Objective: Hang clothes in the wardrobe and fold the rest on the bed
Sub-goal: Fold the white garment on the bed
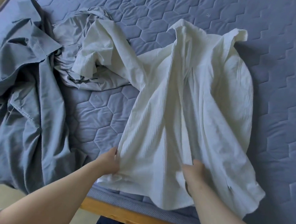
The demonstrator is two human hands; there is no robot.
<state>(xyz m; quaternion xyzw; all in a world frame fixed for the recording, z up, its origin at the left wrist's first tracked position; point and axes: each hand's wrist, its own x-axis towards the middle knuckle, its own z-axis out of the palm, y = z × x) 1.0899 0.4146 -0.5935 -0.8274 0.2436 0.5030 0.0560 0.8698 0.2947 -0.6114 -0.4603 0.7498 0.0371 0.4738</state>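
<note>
A person's two bare hands hold a white shirt spread lengthwise on a blue-grey quilted mattress, collar toward the far side and hem toward the near edge. The left hand pinches the shirt's lower left edge with curled fingers. The right hand grips a fold of cloth near the middle of the hem, its fingers tucked into the fabric. The hem spills just past the mattress's near edge, over the wooden bed frame. One sleeve trails left and lies on a crumpled heap of grey-blue clothes, which covers the left part of the bed out to its near edge. A patch of bare quilting lies between heap and shirt. Wide open mattress stretches to the shirt's right and beyond the collar.
</note>
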